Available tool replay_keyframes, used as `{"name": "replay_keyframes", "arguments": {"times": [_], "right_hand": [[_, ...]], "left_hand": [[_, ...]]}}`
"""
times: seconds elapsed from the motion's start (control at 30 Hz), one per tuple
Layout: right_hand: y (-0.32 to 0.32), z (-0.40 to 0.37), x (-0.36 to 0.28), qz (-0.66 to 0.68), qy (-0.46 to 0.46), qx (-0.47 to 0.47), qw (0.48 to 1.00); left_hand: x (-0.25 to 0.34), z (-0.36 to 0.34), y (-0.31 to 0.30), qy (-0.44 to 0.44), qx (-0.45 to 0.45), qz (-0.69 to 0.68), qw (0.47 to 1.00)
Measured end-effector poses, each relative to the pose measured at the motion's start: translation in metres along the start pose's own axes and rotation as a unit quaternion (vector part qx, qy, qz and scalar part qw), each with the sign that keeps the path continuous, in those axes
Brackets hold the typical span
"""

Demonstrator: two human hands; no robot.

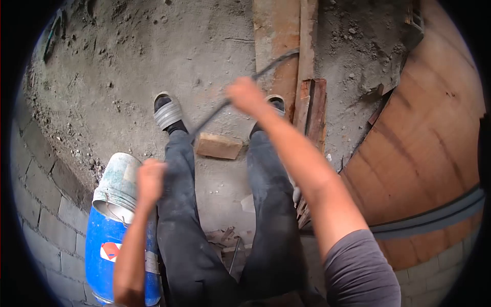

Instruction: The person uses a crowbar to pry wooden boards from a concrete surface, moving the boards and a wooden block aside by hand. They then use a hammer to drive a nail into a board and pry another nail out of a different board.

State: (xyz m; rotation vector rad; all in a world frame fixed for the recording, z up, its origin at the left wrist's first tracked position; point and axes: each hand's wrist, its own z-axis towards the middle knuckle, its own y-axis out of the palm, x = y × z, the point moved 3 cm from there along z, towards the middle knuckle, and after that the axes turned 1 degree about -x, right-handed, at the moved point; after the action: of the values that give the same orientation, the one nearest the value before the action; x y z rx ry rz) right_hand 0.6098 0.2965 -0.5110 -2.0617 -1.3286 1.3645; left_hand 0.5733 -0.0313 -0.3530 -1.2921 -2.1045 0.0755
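Note:
My right hand (pixel 248 96), smeared by motion, is closed around a long dark bar (pixel 212 116), partway along it. The bar slants across the view; its far end curves over the wooden planks, and its near end meets my left trouser leg. Its exact kind cannot be made out. My left hand (pixel 150 178) is curled into a fist beside my left knee, close to the whitish bucket (pixel 118 174). Whatever that fist may hold is hidden. A short wooden block (pixel 219 146) lies on the ground between my feet, below the bar.
A blue barrel (pixel 98 256) stands at the left under the bucket, beside a block wall (pixel 56 233). Long planks (pixel 279 30) and reddish wood pieces (pixel 316 110) lie ahead to the right. A large plywood sheet (pixel 424 153) fills the right side. The ground (pixel 169 56) is rough and dusty.

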Motion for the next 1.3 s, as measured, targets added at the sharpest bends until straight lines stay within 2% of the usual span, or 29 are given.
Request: {"name": "replay_keyframes", "arguments": {"times": [0.03,0.1,0.13,0.17,0.2,0.23,0.27,0.3,0.33,0.43,0.5,0.53,0.6,0.63,0.67,0.7,0.77,0.8,0.93,1.0,1.07,1.13,1.2,1.23,1.27,1.3], "right_hand": [[-0.011,-0.021,0.025,0.003,-0.051,0.024,0.998],[-0.028,-0.055,0.028,0.043,-0.088,0.039,0.994],[-0.041,-0.075,0.024,0.061,-0.075,0.049,0.994],[-0.061,-0.084,0.027,0.071,-0.069,0.065,0.993],[-0.085,-0.090,0.031,0.069,-0.086,0.108,0.988],[-0.105,-0.106,0.036,0.077,-0.097,0.145,0.982],[-0.131,-0.117,0.050,0.054,-0.054,0.070,0.995],[-0.156,-0.124,0.053,0.053,-0.058,0.114,0.990],[-0.172,-0.132,0.060,0.060,-0.029,0.108,0.992],[-0.205,-0.135,0.058,0.107,0.017,0.077,0.991],[-0.210,-0.123,0.042,0.067,-0.020,0.037,0.997],[-0.199,-0.114,0.039,0.057,-0.012,0.003,0.998],[-0.166,-0.095,0.021,0.048,0.042,0.016,0.998],[-0.147,-0.079,0.010,0.053,0.001,0.046,0.998],[-0.124,-0.065,0.002,0.068,0.006,0.046,0.997],[-0.099,-0.053,-0.004,0.073,0.018,0.064,0.995],[-0.063,-0.019,-0.030,0.035,0.001,0.030,0.999],[-0.054,-0.006,-0.044,0.041,-0.019,0.055,0.997],[-0.037,0.035,-0.062,0.032,-0.045,0.110,0.992],[-0.039,0.056,-0.048,-0.023,-0.040,0.099,0.994],[-0.063,0.057,-0.009,-0.011,-0.025,0.067,0.997],[-0.102,0.046,0.036,-0.029,0.001,0.008,1.000],[-0.114,0.044,0.054,-0.030,-0.060,-0.027,0.997],[-0.118,0.034,0.058,-0.020,-0.065,-0.019,0.997],[-0.123,0.022,0.062,-0.014,-0.074,-0.014,0.997],[-0.133,0.009,0.068,-0.016,-0.066,0.010,0.998]], "left_hand": [[0.026,-0.011,0.035,0.075,0.066,0.018,0.995],[0.051,-0.062,0.075,0.093,0.033,0.010,0.995],[0.094,-0.079,0.078,0.066,-0.057,0.085,0.993],[0.133,-0.095,0.079,0.085,-0.059,0.075,0.992],[0.177,-0.113,0.077,0.092,-0.067,-0.003,0.994],[0.225,-0.126,0.078,0.152,-0.044,-0.007,0.987],[0.278,-0.127,0.068,0.172,-0.153,-0.040,0.972],[0.317,-0.132,0.078,0.218,-0.133,-0.078,0.964],[0.348,-0.135,0.086,0.265,-0.112,-0.114,0.951],[0.385,-0.127,0.091,0.280,-0.128,-0.106,0.945],[0.366,-0.121,0.067,0.304,-0.107,-0.071,0.944],[0.348,-0.118,0.050,0.321,-0.089,-0.031,0.942],[0.283,-0.107,0.024,0.329,-0.005,0.008,0.944],[0.250,-0.093,0.001,0.292,-0.034,0.052,0.955],[0.215,-0.079,-0.016,0.264,0.000,0.028,0.964],[0.170,-0.068,-0.025,0.173,-0.012,0.024,0.985],[0.089,-0.058,-0.038,0.062,-0.028,-0.031,0.997],[0.056,-0.059,-0.042,0.049,-0.012,-0.071,0.996],[-0.010,-0.051,-0.054,0.086,0.007,-0.028,0.996],[-0.021,-0.021,-0.056,0.044,0.016,-0.045,0.998],[0.008,0.024,-0.049,0.017,0.042,-0.093,0.995],[0.073,0.071,-0.029,0.140,0.028,0.021,0.990],[0.101,0.046,-0.017,0.115,0.120,-0.083,0.983],[0.139,0.025,-0.010,0.123,0.139,-0.059,0.981],[0.172,0.005,-0.012,0.104,0.035,0.050,0.993],[0.200,-0.014,-0.005,0.122,0.041,0.055,0.990]]}}
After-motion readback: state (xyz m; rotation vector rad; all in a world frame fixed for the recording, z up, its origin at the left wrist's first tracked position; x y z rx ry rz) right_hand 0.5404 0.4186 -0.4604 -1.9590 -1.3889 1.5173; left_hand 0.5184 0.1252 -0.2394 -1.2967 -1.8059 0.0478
